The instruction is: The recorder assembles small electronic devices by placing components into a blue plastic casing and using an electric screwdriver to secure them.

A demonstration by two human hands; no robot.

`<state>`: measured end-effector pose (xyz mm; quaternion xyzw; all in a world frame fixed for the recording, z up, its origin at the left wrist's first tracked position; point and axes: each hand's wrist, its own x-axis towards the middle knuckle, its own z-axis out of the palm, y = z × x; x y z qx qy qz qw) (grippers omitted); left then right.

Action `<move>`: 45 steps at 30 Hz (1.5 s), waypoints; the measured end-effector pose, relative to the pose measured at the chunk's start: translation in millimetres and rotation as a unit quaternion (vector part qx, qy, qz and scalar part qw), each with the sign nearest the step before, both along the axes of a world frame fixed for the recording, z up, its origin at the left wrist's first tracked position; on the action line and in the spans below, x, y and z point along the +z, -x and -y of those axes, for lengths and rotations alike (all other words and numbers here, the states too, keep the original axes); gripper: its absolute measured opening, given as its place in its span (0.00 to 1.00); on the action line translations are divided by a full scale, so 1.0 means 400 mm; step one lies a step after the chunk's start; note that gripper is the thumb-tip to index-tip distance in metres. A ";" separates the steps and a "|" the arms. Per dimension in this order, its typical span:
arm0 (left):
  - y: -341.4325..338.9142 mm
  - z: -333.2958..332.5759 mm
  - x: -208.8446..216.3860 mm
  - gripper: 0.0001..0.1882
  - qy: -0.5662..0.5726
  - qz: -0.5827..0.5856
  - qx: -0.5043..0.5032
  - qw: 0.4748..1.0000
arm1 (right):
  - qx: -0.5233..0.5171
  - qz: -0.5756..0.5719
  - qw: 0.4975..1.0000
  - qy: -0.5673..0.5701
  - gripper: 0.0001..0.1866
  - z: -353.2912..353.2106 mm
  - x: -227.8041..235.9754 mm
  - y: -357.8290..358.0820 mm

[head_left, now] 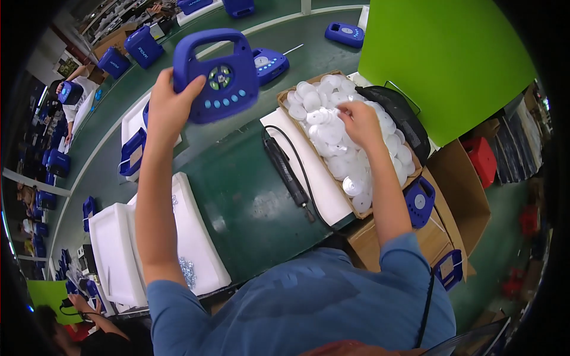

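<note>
My left hand (169,101) is closed round the side of a blue plastic housing (222,74) with a carry handle, holding it up over the bench. A round cluster of green-and-white keys and a row of light-blue buttons show on its face. My right hand (360,121) reaches into a shallow cardboard box (332,163) heaped with translucent white plastic discs (341,139). Its thumb and fingers are pinched together at the discs, seemingly on one of them; the fingertips partly hide it.
A black electric screwdriver (288,172) with a cable lies on the green bench (249,219). White foam trays (199,237) with small screws (187,272) stand left. More blue housings (270,65) sit on the curved line. A green panel (445,65) rises right; co-workers are at the left.
</note>
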<state>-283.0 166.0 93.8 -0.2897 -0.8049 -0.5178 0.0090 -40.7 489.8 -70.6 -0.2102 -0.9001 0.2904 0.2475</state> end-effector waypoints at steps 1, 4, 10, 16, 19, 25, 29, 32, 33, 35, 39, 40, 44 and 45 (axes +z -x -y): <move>-0.054 0.043 -0.019 0.27 -0.088 0.071 -0.044 0.993 | 0.050 -0.012 0.998 0.025 0.13 -0.024 -0.021 0.046; -0.235 0.177 -0.106 0.20 -0.181 0.292 -0.060 0.937 | 0.090 0.053 0.988 -0.117 0.18 -0.008 -0.035 0.131; -0.516 0.350 -0.373 0.22 -0.162 0.514 0.037 0.842 | 0.142 0.213 0.951 -0.170 0.25 -0.014 -0.056 0.209; -0.590 0.376 -0.461 0.26 0.033 0.353 0.125 0.926 | 0.151 0.203 0.931 -0.261 0.23 0.014 0.033 0.172; -0.608 0.346 -0.425 0.26 0.235 0.170 0.164 0.943 | 0.189 0.058 0.977 0.075 0.20 0.100 0.078 0.093; -0.651 0.332 -0.463 0.29 0.266 -0.005 0.204 0.942 | 0.287 0.060 0.854 0.430 0.14 0.511 0.042 -0.078; -0.681 0.336 -0.442 0.29 0.313 -0.042 0.205 0.926 | 0.266 0.078 0.933 0.229 0.06 0.652 -0.006 -0.089; -0.702 0.353 -0.413 0.27 0.295 -0.115 0.230 0.920 | 0.276 0.064 0.947 0.149 0.07 0.667 0.006 -0.088; -0.712 0.366 -0.409 0.26 0.257 -0.128 0.199 0.937 | 0.276 0.067 0.947 0.148 0.07 0.669 0.008 -0.085; -0.728 0.380 -0.415 0.25 0.214 -0.139 0.169 0.952 | 0.320 0.057 0.939 0.117 0.06 0.671 0.013 -0.078; -0.742 0.384 -0.440 0.22 0.153 -0.168 0.072 0.971 | 0.328 0.049 0.943 0.027 0.06 0.685 0.016 -0.075; -0.742 0.383 -0.443 0.22 0.158 -0.169 0.072 0.970 | 0.313 0.041 0.948 0.031 0.05 0.694 0.019 -0.077; -0.741 0.382 -0.447 0.23 0.146 -0.158 0.078 0.973 | 0.288 0.051 0.955 0.044 0.05 0.699 0.020 -0.080; -0.742 0.383 -0.449 0.24 0.147 -0.157 0.076 0.974 | 0.289 0.053 0.955 0.043 0.05 0.697 0.016 -0.080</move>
